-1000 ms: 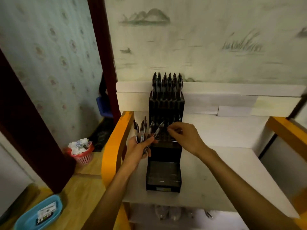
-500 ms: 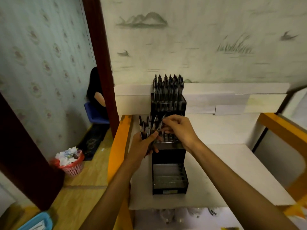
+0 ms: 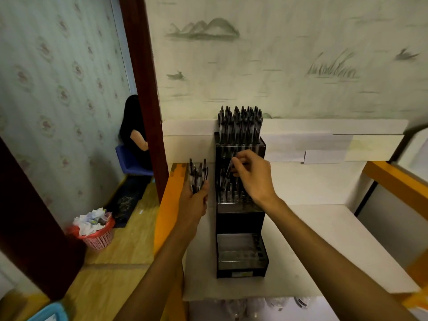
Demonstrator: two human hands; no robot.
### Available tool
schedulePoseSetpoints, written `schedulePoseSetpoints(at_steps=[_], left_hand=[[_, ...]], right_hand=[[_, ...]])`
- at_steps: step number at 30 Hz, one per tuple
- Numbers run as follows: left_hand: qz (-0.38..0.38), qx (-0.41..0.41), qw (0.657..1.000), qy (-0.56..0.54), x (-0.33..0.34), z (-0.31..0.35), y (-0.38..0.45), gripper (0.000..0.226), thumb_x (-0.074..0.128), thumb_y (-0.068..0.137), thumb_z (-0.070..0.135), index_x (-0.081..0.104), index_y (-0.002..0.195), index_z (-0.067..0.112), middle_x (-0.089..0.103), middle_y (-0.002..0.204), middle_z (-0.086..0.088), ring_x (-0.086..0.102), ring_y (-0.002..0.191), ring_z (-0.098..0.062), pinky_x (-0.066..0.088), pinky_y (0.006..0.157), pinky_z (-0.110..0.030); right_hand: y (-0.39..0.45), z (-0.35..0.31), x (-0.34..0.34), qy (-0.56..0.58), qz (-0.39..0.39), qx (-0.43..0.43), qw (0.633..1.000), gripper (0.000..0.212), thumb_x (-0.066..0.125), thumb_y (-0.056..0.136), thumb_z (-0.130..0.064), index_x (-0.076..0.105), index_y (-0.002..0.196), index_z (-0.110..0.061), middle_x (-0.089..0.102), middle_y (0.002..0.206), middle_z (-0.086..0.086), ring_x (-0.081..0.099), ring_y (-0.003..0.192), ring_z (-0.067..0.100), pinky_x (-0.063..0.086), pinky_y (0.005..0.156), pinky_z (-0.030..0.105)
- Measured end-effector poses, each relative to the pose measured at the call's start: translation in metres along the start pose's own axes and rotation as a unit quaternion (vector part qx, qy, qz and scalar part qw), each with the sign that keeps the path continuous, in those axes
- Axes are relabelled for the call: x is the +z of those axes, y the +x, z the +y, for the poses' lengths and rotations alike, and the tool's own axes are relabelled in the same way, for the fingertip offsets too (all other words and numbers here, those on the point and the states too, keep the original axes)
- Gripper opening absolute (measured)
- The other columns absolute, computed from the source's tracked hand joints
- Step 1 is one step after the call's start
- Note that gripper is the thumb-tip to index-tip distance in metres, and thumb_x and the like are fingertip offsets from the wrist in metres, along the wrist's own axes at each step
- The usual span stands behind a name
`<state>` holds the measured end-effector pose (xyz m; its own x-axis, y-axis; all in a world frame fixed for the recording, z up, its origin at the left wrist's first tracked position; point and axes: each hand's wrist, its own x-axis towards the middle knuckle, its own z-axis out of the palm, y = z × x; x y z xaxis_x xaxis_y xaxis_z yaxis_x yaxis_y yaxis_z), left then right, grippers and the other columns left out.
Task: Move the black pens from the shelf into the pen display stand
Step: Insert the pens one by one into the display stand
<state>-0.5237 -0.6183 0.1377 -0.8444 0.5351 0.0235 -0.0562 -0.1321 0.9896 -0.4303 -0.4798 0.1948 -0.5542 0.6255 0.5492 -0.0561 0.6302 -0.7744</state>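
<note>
the pen display stand stood on the white shelf, its back near the wall. to its right the shelf top lay bare; to its left ran an orange rail. on the floor a pink basket stood well apart. the left hand gripped a bundle of black pens just beside the stand. the right hand pinched one pen over the middle tier.
</note>
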Motion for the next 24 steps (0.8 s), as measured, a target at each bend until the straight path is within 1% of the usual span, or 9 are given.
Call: schedulePoseSetpoints(at_steps=[3, 5, 7, 11, 13, 15, 17, 20, 24], left_hand=[[0.000, 0.019, 1.000, -0.009, -0.001, 0.004, 0.001, 0.038, 0.059, 0.101, 0.021, 0.050, 0.119, -0.010, 0.043, 0.052, 0.003, 0.034, 0.042, -0.009, 0.027, 0.038, -0.021], [-0.009, 0.031, 0.999, -0.012, -0.002, 0.008, 0.002, 0.018, 0.059, 0.100, 0.020, 0.056, 0.102, 0.003, 0.042, 0.054, 0.001, 0.033, 0.046, -0.014, 0.028, 0.038, -0.021], [-0.017, 0.037, 0.999, -0.013, -0.002, 0.011, 0.001, 0.011, 0.058, 0.100, 0.018, 0.051, 0.097, 0.011, 0.042, 0.055, 0.001, 0.032, 0.048, -0.014, 0.028, 0.040, -0.021], [-0.029, 0.051, 0.998, -0.011, -0.002, 0.014, 0.000, 0.010, 0.057, 0.101, 0.018, 0.050, 0.099, 0.010, 0.044, 0.057, 0.003, 0.035, 0.048, -0.011, 0.031, 0.041, -0.020], [-0.022, 0.055, 0.998, -0.010, -0.003, 0.013, 0.000, 0.016, 0.058, 0.101, 0.020, 0.053, 0.098, 0.006, 0.045, 0.058, 0.000, 0.036, 0.046, -0.012, 0.031, 0.041, -0.021], [-0.018, 0.054, 0.998, -0.001, -0.003, 0.012, 0.000, 0.026, 0.058, 0.100, 0.027, 0.055, 0.090, 0.003, 0.044, 0.054, -0.003, 0.037, 0.044, -0.013, 0.031, 0.042, -0.024], [-0.020, 0.047, 0.999, 0.005, -0.002, 0.013, -0.001, 0.033, 0.058, 0.100, 0.033, 0.056, 0.085, 0.003, 0.045, 0.049, -0.001, 0.040, 0.041, -0.011, 0.032, 0.041, -0.023], [-0.006, 0.042, 0.999, 0.000, 0.002, 0.014, -0.002, 0.032, 0.062, 0.097, 0.035, 0.058, 0.093, 0.004, 0.052, 0.051, 0.006, 0.043, 0.041, -0.005, 0.032, 0.039, -0.019], [0.003, 0.034, 0.999, -0.014, 0.004, 0.014, -0.003, 0.028, 0.063, 0.096, 0.035, 0.058, 0.095, 0.008, 0.054, 0.059, 0.003, 0.040, 0.042, -0.004, 0.029, 0.039, -0.018]], right_hand=[[-0.001, 0.003, 0.003, -0.018, -0.005, -0.003, 1.000, 0.011, 0.062, 0.097, -0.022, 0.067, 0.104, -0.014, 0.072, 0.088, 0.000, 0.071, 0.081, 0.013, 0.061, 0.076, 0.040], [0.000, 0.003, 0.005, -0.021, -0.008, -0.005, 1.000, 0.011, 0.063, 0.096, -0.022, 0.067, 0.104, -0.014, 0.072, 0.088, 0.000, 0.071, 0.080, 0.011, 0.062, 0.075, 0.039], [0.003, 0.001, 0.006, -0.043, -0.014, -0.016, 0.999, 0.014, 0.064, 0.096, -0.023, 0.068, 0.103, -0.011, 0.072, 0.088, 0.001, 0.071, 0.081, 0.012, 0.061, 0.076, 0.039], [0.005, -0.001, 0.005, -0.084, -0.026, -0.036, 0.995, 0.018, 0.064, 0.096, -0.024, 0.070, 0.104, -0.009, 0.073, 0.087, 0.001, 0.071, 0.080, 0.012, 0.060, 0.078, 0.039], [0.003, -0.001, 0.005, -0.097, -0.030, -0.040, 0.994, 0.017, 0.064, 0.096, -0.024, 0.070, 0.103, -0.010, 0.073, 0.086, 0.001, 0.070, 0.079, 0.012, 0.060, 0.078, 0.038], [0.000, 0.000, 0.007, -0.112, -0.038, -0.040, 0.992, 0.016, 0.064, 0.096, -0.024, 0.071, 0.102, -0.010, 0.073, 0.084, 0.000, 0.070, 0.076, 0.011, 0.060, 0.077, 0.037], [-0.002, 0.000, 0.009, -0.123, -0.041, -0.038, 0.991, 0.016, 0.064, 0.096, -0.024, 0.072, 0.102, -0.011, 0.073, 0.083, -0.001, 0.069, 0.074, 0.009, 0.060, 0.077, 0.036], [0.000, -0.004, 0.010, -0.120, -0.044, -0.029, 0.991, 0.017, 0.065, 0.095, -0.024, 0.073, 0.102, -0.011, 0.074, 0.083, 0.000, 0.069, 0.074, 0.008, 0.060, 0.078, 0.034], [0.004, -0.008, 0.010, -0.130, -0.055, -0.018, 0.990, 0.017, 0.066, 0.095, -0.023, 0.075, 0.099, -0.009, 0.075, 0.082, 0.002, 0.070, 0.074, 0.012, 0.059, 0.079, 0.037]])
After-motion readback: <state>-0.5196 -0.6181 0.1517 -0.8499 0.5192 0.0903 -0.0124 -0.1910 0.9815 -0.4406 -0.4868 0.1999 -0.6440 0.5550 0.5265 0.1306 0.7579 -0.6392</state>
